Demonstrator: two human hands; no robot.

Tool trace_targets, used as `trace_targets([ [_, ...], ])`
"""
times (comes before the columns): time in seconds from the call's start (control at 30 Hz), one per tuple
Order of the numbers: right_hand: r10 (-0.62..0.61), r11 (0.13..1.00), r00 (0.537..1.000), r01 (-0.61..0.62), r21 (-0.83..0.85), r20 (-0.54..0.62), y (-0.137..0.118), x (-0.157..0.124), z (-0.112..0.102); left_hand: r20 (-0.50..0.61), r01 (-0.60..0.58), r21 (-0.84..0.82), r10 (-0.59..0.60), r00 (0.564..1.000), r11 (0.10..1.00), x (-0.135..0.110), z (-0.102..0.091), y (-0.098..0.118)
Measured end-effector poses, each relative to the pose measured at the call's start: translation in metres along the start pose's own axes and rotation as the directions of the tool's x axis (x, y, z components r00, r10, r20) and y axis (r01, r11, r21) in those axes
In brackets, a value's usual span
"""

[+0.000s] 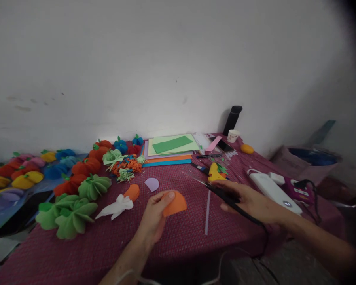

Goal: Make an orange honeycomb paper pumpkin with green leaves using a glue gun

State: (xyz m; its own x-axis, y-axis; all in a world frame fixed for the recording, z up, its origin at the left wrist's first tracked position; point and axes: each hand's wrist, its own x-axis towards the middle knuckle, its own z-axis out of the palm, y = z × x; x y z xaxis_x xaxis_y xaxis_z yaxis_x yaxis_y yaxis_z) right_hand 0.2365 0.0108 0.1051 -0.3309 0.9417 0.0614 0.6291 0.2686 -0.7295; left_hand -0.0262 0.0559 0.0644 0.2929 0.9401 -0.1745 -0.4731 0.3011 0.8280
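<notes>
Left hand [154,211] pinched orange paper [178,204], front-left of glue gun [215,173]; right hand [252,202] held dark scissors [225,196], probably, blades blurred, just before glue gun. Firm pinch, fingers clear of blades, seemed wise.

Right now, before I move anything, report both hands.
Left hand: closed, pinching an orange half-round piece.
Right hand: closed, holding black-handled scissors.
</notes>
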Motion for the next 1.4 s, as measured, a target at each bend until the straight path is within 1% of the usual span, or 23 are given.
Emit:
trace_targets([
  [0.07, 0.003, 1.000, 1.000, -0.003, -0.010, -0.021, 0.000, -0.001, 0.001, 0.021, -0.005, 0.015, 0.004, 1.000, 1.000, 0.000, 0.000, 0.000],
  [0.13, 0.011, 1.000, 0.999, -0.011, 0.013, -0.039, 0.000, -0.001, 0.000, 0.019, -0.012, 0.035, 0.011, 1.000, 0.999, 0.002, 0.000, -0.001],
  [0.2, 0.042, 0.998, 0.998, -0.040, 0.045, -0.044, 0.003, -0.001, -0.001, -0.020, 0.002, 0.061, -0.001, 1.000, 0.998, 0.004, -0.003, -0.002],
  [0.27, 0.093, 0.994, 0.995, -0.090, 0.062, -0.047, 0.014, 0.000, -0.007, -0.097, 0.004, 0.072, 0.003, 0.995, 0.997, 0.009, -0.006, -0.004],
  [0.3, 0.121, 0.991, 0.990, -0.117, 0.061, -0.078, 0.023, 0.000, -0.011, -0.128, -0.005, 0.071, 0.014, 0.992, 0.997, 0.012, -0.009, -0.005],
  [0.33, 0.155, 0.988, 0.981, -0.150, 0.048, -0.115, 0.033, 0.000, -0.016, -0.152, 0.009, 0.060, 0.000, 0.988, 0.998, 0.015, -0.011, -0.005],
  [0.37, 0.205, 0.978, 0.961, -0.209, 0.002, -0.188, 0.044, 0.001, -0.022, -0.186, 0.017, 0.047, -0.008, 0.982, 0.999, 0.018, -0.014, -0.006],
  [0.4, 0.267, 0.953, 0.926, -0.295, -0.074, -0.266, 0.055, 0.001, -0.028, -0.209, 0.030, 0.037, -0.022, 0.978, 0.999, 0.021, -0.017, -0.007],
  [0.43, 0.325, 0.904, 0.883, -0.395, -0.164, -0.339, 0.067, 0.001, -0.035, -0.214, 0.041, 0.031, -0.033, 0.976, 0.999, 0.024, -0.020, -0.008],
  [0.47, 0.359, 0.868, 0.848, -0.456, -0.193, -0.391, 0.077, 0.002, -0.042, -0.216, 0.046, 0.029, -0.038, 0.976, 0.999, 0.026, -0.022, -0.009],
  [0.57, 0.424, 0.778, 0.772, -0.578, -0.246, -0.473, 0.101, 0.008, -0.059, -0.180, 0.042, 0.025, -0.036, 0.983, 0.999, 0.031, -0.026, -0.011],
  [0.63, 0.455, 0.713, 0.720, -0.647, -0.271, -0.524, 0.111, 0.016, -0.065, -0.145, 0.032, 0.033, -0.026, 0.989, 0.999, 0.034, -0.026, -0.013],
  [0.83, 0.519, 0.528, 0.573, -0.799, -0.289, -0.635, 0.126, 0.049, -0.063, -0.076, -0.017, 0.179, 0.031, 0.997, 0.984, 0.042, -0.016, -0.011],
  [0.9, 0.531, 0.481, 0.541, -0.826, -0.294, -0.652, 0.129, 0.059, -0.062, -0.037, -0.045, 0.226, 0.054, 0.998, 0.973, 0.046, -0.014, -0.009],
  [0.97, 0.537, 0.451, 0.532, -0.837, -0.310, -0.654, 0.131, 0.068, -0.060, 0.010, -0.065, 0.269, 0.065, 0.998, 0.961, 0.050, -0.012, -0.007],
  [1.1, 0.549, 0.421, 0.547, -0.834, -0.356, -0.632, 0.135, 0.083, -0.055, 0.082, -0.106, 0.299, 0.085, 0.993, 0.948, 0.060, -0.009, -0.005],
  [1.23, 0.584, 0.400, 0.562, -0.827, -0.396, -0.586, 0.138, 0.091, -0.050, 0.097, -0.121, 0.297, 0.096, 0.991, 0.947, 0.065, -0.009, -0.009],
  [1.4, 0.611, 0.387, 0.570, -0.821, -0.420, -0.550, 0.143, 0.092, -0.050, 0.100, -0.114, 0.290, 0.089, 0.991, 0.950, 0.066, -0.012, -0.016],
])
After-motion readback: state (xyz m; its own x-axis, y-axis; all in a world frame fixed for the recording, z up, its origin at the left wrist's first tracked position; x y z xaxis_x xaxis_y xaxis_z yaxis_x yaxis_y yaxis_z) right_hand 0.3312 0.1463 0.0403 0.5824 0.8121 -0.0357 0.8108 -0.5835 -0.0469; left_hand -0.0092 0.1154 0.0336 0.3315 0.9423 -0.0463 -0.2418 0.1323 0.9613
